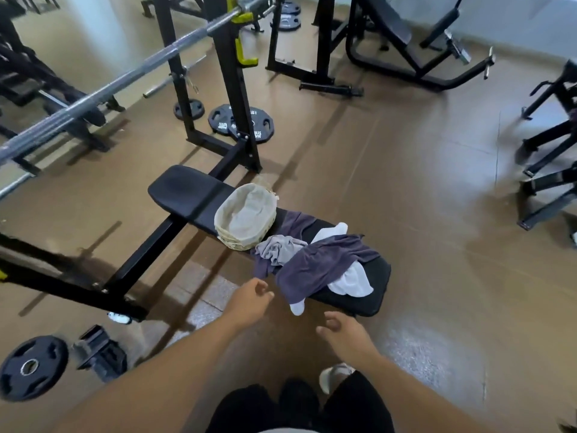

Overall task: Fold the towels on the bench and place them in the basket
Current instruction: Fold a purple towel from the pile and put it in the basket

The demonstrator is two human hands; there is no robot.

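A black padded bench (187, 195) runs from the upper left toward me. On its middle stands a woven basket (246, 215) with a pale cloth lining, nothing in it. Crumpled towels lie on the near end: a purple towel (318, 264) draped over the edge, a light grey towel (281, 250) beside the basket, and a white towel (352, 281) partly under the purple one. My left hand (249, 300) hovers just short of the purple towel's hanging edge, fingers loosely curled, holding nothing. My right hand (342, 332) hangs below the bench end, relaxed and holding nothing.
A barbell (125, 76) rests on the black rack (231, 89) beyond the bench. Weight plates lie on the floor by the rack (240, 123) and at the lower left (31, 367). More gym machines stand at the back and right. Brown floor lies to the bench's right.
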